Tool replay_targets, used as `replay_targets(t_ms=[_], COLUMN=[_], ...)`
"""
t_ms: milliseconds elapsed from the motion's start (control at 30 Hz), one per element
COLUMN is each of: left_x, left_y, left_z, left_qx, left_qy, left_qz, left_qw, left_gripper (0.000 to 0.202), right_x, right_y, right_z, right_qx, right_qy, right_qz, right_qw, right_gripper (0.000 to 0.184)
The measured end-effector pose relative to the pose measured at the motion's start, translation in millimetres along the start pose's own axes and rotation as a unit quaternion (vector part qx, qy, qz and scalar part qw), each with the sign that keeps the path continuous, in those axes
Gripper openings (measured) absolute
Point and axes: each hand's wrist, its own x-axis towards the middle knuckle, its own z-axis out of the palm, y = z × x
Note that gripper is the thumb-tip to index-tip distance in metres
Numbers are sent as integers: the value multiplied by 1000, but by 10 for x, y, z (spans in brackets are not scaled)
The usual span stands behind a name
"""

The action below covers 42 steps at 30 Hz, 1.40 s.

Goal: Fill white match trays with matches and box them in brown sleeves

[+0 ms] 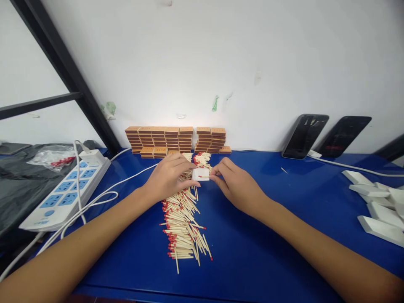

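One blue table [284,219] fills most of the view, running to a white wall at the far side. Against that wall, at the far centre, stands a stacked row of brown matchboxes [176,139], several layers high. On the left lies a white power strip [67,189] with blue sockets, its white cables [97,200] looping across the table toward the centre. Two dark phones [304,135] lean against the wall at the far right, and a cluster of white box trays [378,210] sits at the right edge. Down the middle, from near the matchboxes toward the near edge, spreads a long heap of red-tipped matches [181,227].

Over the far end of that heap the two hands meet. The left hand [167,176] rests palm-down on the matches, its thumb and fingers closing on the left side of a small white matchbox tray [201,174]. The right hand [236,183] comes in from the right, fingertips pinched at the tray's right end; a red match head seems to show at the tray, though the view is too small to be sure. The tray sits just above the matches, between both hands, near the brown stack.
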Motion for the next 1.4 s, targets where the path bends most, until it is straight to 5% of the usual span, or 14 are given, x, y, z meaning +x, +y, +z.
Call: replay_targets(t_ms=[333,533,667,1133,1400], left_x=[15,-2,-24,-26,-25], left_y=[151,-39,-188,-187,-184], left_z=[-12,-16,-4,13,1], left_qx=[0,61,114,106,92], left_qy=[24,52,79,57,42], left_qz=[31,6,-30,-16,10], left_qw=[999,997,990,993,995], left_gripper=[39,39,45,44,41], right_x=[-37,17,20,50,22], right_y=[-86,86,208,298,251], right_z=[12,30,123,206,119], right_qx=[54,89,64,22,11], right_qy=[-15,46,28,-76,-39], right_qz=[-11,49,89,92,68], right_qw=[998,994,994,993,997], right_gripper=[11,11,10,11,13])
